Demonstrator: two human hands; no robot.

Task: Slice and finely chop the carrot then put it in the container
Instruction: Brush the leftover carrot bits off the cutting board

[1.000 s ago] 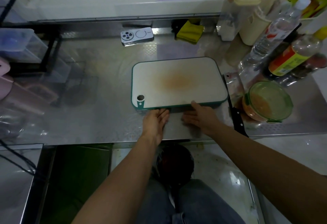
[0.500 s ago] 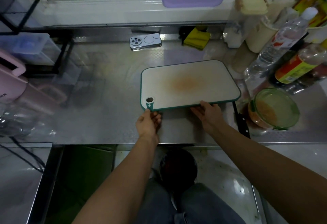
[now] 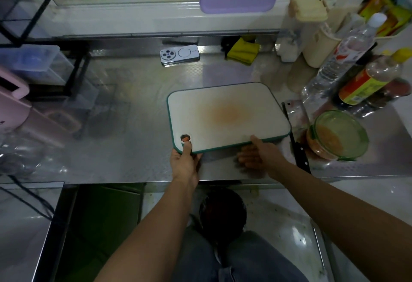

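My left hand (image 3: pixel 185 162) and right hand (image 3: pixel 264 153) pinched the cutting board (image 3: pixel 227 112) near the worktop's (image 3: pixel 133 125) front edge; a slip could have knocked the knife (image 3: pixel 299 152) against the container (image 3: pixel 354 145).

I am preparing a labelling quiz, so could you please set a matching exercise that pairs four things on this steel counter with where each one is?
Things
1. white cutting board with a green rim
2. round glass container with a green rim
3. silver phone
4. folded yellow cloth

Places
A. right of the black-handled knife
B. gripped at its near edge by the left hand and right hand
C. back of the steel counter, furthest right of the four there
D. back of the steel counter, flat, lenses up

Pairs: 1-B, 2-A, 3-D, 4-C
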